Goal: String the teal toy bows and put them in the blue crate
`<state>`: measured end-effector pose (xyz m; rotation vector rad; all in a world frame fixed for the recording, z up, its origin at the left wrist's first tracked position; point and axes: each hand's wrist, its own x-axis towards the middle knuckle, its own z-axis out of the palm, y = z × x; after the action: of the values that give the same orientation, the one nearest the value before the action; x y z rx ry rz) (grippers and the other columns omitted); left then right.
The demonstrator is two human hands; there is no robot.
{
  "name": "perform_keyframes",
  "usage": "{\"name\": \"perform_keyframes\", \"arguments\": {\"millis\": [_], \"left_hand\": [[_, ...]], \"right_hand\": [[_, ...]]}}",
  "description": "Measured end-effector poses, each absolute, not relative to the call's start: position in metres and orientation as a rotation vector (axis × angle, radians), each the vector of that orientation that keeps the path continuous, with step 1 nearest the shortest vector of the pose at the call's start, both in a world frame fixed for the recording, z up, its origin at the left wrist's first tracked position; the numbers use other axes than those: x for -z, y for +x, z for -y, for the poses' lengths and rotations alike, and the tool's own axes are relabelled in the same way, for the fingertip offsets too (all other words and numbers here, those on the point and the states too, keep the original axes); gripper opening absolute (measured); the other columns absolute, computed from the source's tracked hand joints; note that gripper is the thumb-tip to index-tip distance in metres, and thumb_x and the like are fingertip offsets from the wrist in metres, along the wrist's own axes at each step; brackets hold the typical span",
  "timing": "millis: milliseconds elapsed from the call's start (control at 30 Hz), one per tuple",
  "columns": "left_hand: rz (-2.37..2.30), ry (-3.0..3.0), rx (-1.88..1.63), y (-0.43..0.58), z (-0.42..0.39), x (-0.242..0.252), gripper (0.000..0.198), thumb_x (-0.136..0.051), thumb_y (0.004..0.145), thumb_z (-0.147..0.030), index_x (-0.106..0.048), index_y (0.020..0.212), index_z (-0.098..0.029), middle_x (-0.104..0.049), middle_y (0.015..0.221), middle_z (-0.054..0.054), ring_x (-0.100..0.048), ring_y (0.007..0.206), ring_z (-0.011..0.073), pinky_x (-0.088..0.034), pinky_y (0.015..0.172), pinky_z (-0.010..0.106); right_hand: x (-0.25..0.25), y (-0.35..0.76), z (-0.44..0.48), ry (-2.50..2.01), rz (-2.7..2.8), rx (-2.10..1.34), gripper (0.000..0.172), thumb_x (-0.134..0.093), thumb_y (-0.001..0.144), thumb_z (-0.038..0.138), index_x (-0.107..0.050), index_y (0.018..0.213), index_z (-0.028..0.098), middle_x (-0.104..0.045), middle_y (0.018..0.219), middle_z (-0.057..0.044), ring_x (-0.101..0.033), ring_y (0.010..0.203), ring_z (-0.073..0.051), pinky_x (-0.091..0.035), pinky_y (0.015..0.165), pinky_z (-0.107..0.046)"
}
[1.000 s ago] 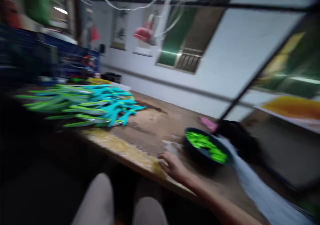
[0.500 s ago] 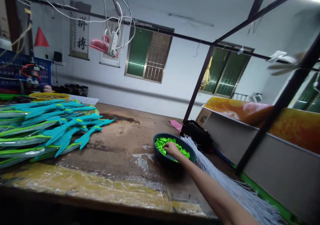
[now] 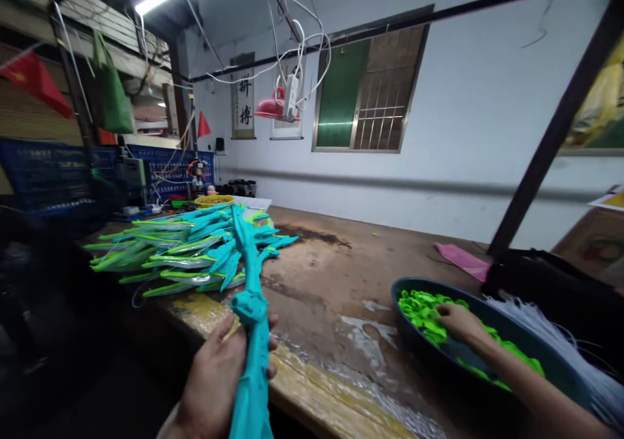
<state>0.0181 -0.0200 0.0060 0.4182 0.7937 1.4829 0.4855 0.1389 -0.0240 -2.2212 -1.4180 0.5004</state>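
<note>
My left hand (image 3: 219, 374) is wrapped round a long turquoise plastic toy piece (image 3: 253, 354), held upright at the table's front edge. The piece has a knobbly joint above my thumb, and its lower end runs out of view. At the right, my right hand (image 3: 458, 320) reaches into a dark round basin (image 3: 407, 285). Its fingers are bent together on small bright green plastic pieces (image 3: 422, 307), with the fingertips partly hidden among them. Left of centre lies a pile of turquoise and green toy parts (image 3: 195, 247), some in clear film.
A bundle of pale strands (image 3: 541, 325) and a black bag (image 3: 550, 283) lie beyond the basin. A pink sheet (image 3: 463, 260) is near the dark post (image 3: 550, 127). A yellow tray (image 3: 214, 200) stands behind the pile. A red lamp (image 3: 273, 106) with cables hangs overhead.
The view has swung left and nearer the table edge. My left hand has come into view holding the turquoise piece. My right hand stays in the basin, which now appears further right.
</note>
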Motion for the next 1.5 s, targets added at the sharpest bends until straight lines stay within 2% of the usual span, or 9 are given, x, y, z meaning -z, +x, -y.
{"name": "perform_keyframes", "arguments": {"millis": [67, 167, 267, 367, 567, 767, 900, 1200, 1500], "left_hand": [[-0.711, 0.353, -1.392, 0.02, 0.024, 0.007, 0.038, -0.061, 0.092, -0.025, -0.056, 0.128, -0.014, -0.075, 0.112, 0.017, -0.075, 0.088, 0.0338, -0.063, 0.066, 0.046], [-0.638, 0.223, -1.305, 0.027, 0.028, 0.02, 0.028, -0.045, 0.1, -0.024, -0.058, 0.122, -0.014, -0.076, 0.109, 0.015, -0.075, 0.078, 0.0286, -0.061, 0.063, 0.042], [-0.707, 0.142, -1.368, 0.038, 0.03, 0.024, 0.018, -0.05, 0.099, -0.017, -0.06, 0.113, -0.015, -0.076, 0.086, 0.007, -0.07, 0.06, 0.0204, -0.055, 0.054, 0.033], [-0.784, 0.163, -1.414, 0.049, 0.031, 0.027, 0.009, -0.062, 0.092, -0.015, -0.061, 0.101, -0.015, -0.069, 0.067, 0.002, -0.068, 0.056, 0.0193, -0.055, 0.057, 0.032], [-0.734, 0.219, -1.368, 0.054, 0.041, 0.036, 0.034, -0.087, 0.07, -0.022, -0.068, 0.097, -0.018, -0.074, 0.074, 0.004, -0.071, 0.067, 0.0226, -0.056, 0.066, 0.034], [-0.874, 0.379, -1.421, 0.05, 0.054, 0.032, 0.05, -0.094, 0.058, -0.027, -0.072, 0.101, -0.017, -0.08, 0.088, 0.009, -0.075, 0.081, 0.0289, -0.056, 0.071, 0.033], [-0.975, 0.464, -1.451, 0.05, 0.06, 0.034, 0.045, -0.093, 0.061, -0.036, -0.069, 0.095, -0.019, -0.08, 0.091, 0.008, -0.075, 0.09, 0.0304, -0.057, 0.078, 0.034], [-0.945, 0.602, -1.415, 0.059, 0.056, 0.053, 0.055, -0.09, 0.065, -0.044, -0.07, 0.108, -0.016, -0.08, 0.104, 0.015, -0.073, 0.1, 0.0333, -0.057, 0.088, 0.039], [-0.988, 0.637, -1.462, 0.056, 0.059, 0.044, 0.05, -0.092, 0.064, -0.034, -0.075, 0.108, -0.016, -0.079, 0.109, 0.014, -0.072, 0.103, 0.0321, -0.054, 0.095, 0.035]], "right_hand": [[0.011, 0.484, -0.122, -2.049, 1.376, -0.487, 0.018, -0.072, 0.082, 0.024, -0.06, 0.071, 0.017, -0.063, 0.073, -0.002, -0.061, 0.068, -0.018, -0.05, 0.063, -0.03], [-0.008, 0.453, -0.092, -1.733, 1.362, -0.56, 0.025, -0.074, 0.067, 0.039, -0.062, 0.074, 0.018, -0.065, 0.073, -0.007, -0.062, 0.069, -0.024, -0.049, 0.062, -0.034], [-0.019, 0.393, -0.061, -1.415, 1.427, -0.734, 0.051, -0.075, 0.062, 0.056, -0.067, 0.094, 0.017, -0.068, 0.08, -0.007, -0.064, 0.068, -0.023, -0.052, 0.064, -0.035], [-0.023, 0.325, -0.029, -1.157, 1.47, -0.948, 0.067, -0.079, 0.067, 0.056, -0.063, 0.12, 0.018, -0.068, 0.074, -0.003, -0.063, 0.062, -0.019, -0.053, 0.063, -0.034], [-0.019, 0.237, 0.012, -0.589, 1.213, -1.518, 0.037, -0.088, 0.071, 0.037, -0.07, 0.095, 0.015, -0.072, 0.072, -0.004, -0.064, 0.062, -0.015, -0.05, 0.065, -0.029], [0.0, 0.215, 0.016, -0.611, 1.092, -1.603, 0.036, -0.092, 0.068, 0.034, -0.072, 0.091, 0.015, -0.072, 0.075, -0.003, -0.062, 0.066, -0.013, -0.048, 0.068, -0.024], [0.008, 0.211, 0.013, -0.608, 1.098, -1.647, 0.038, -0.092, 0.067, 0.037, -0.07, 0.09, 0.016, -0.072, 0.077, -0.002, -0.063, 0.066, -0.013, -0.05, 0.067, -0.025], [0.006, 0.221, 0.027, -0.885, 1.638, -1.008, 0.008, -0.071, 0.088, 0.028, -0.075, 0.089, 0.021, -0.071, 0.083, -0.003, -0.064, 0.079, -0.018, -0.048, 0.074, -0.026], [0.005, 0.212, 0.025, -0.97, 1.827, -0.774, 0.01, -0.064, 0.092, 0.021, -0.074, 0.089, 0.023, -0.063, 0.083, -0.002, -0.062, 0.075, -0.016, -0.047, 0.067, -0.025]]}}
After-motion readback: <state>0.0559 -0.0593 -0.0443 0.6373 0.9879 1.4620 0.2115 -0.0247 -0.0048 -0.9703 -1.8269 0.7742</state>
